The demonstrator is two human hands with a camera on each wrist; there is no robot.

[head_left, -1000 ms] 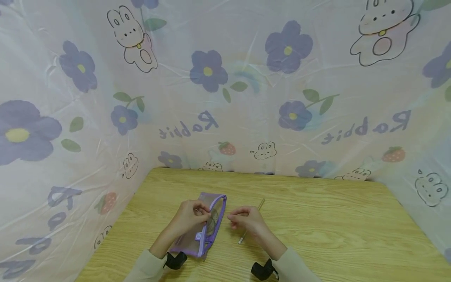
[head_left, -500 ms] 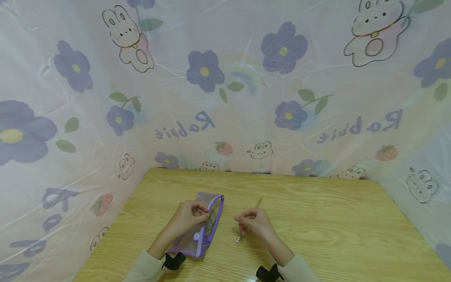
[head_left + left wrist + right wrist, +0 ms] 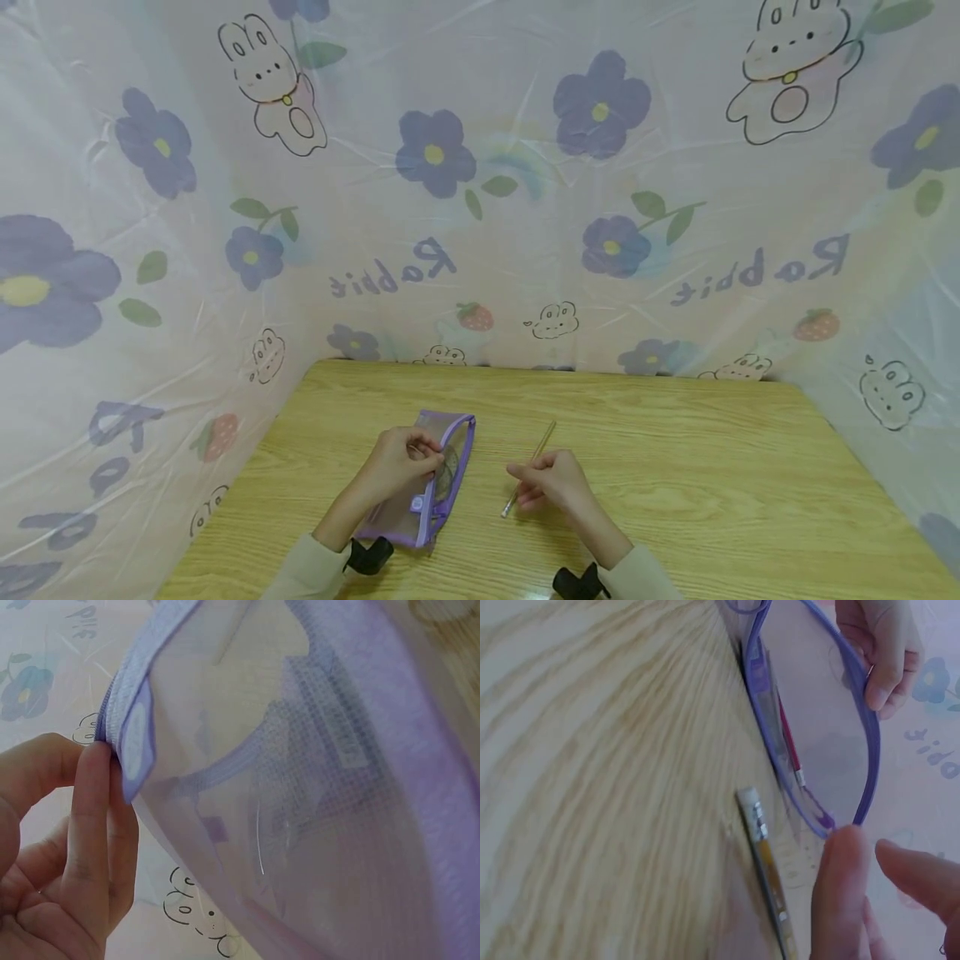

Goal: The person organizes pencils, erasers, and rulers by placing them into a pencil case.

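My left hand point(image 3: 401, 462) pinches the zippered edge of a see-through pencil case point(image 3: 397, 517) with purple trim, lifting that edge so the mouth gapes to the right. In the left wrist view, fingertips point(image 3: 94, 761) grip the zip band beside a small purple tab point(image 3: 138, 746). A yellow pencil point(image 3: 545, 439) with a white eraser lies on the table right of the case. Over its lower half hovers my right hand point(image 3: 558, 485), thumb and forefinger apart with nothing between them. Through the mouth, a thin red pencil point(image 3: 788, 742) shows inside the case.
A light wood-grain table point(image 3: 675, 467) carries these things. Sheets printed with rabbits and purple flowers point(image 3: 438, 154) wall it in at the back and both sides. Black wrist cameras point(image 3: 369, 556) sit at both cuffs.
My right hand has drawn away from the case mouth, rightward and nearer to me, and now hovers by the pencil. The left hand keeps its pinch on the case. The head view shifted slightly.
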